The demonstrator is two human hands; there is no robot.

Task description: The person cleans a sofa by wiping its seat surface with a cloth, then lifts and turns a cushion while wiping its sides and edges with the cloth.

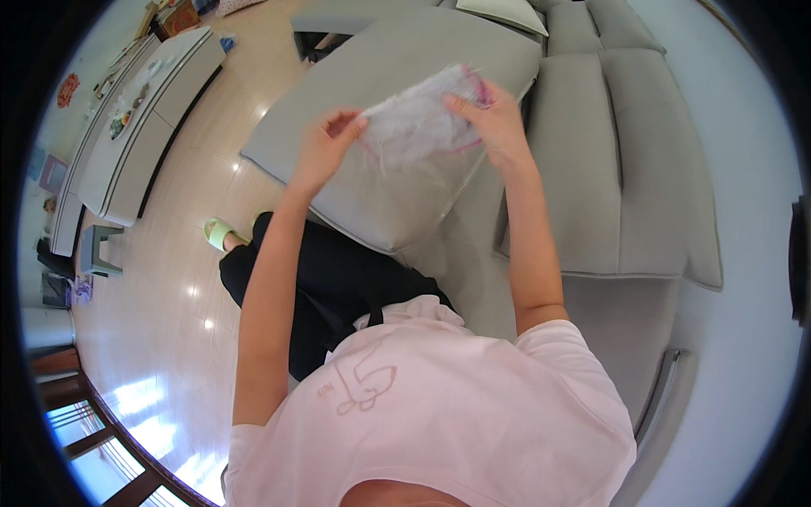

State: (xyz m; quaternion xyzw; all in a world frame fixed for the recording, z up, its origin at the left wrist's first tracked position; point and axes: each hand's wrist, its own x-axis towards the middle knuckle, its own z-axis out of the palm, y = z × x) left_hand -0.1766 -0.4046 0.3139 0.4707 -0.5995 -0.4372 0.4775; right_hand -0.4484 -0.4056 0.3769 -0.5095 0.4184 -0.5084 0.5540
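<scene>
A white cloth with pink edging and frayed threads (412,123) is stretched between my two hands, above the grey sofa seat (374,70). My left hand (329,146) pinches its left corner between thumb and fingers. At the cloth's right end, my right hand (491,123) grips it with the thumb on the near face and the fingers mostly hidden behind it. The cloth is slightly blurred and hangs a little below the line between the hands.
Grey sofa back cushions (576,158) rise on the right, with a pale pillow (504,14) beyond. Across the wooden floor (190,247) to the left stand a long white cabinet (149,127) and a small grey stool (98,250). My crossed legs in black trousers (355,266) are below the cloth.
</scene>
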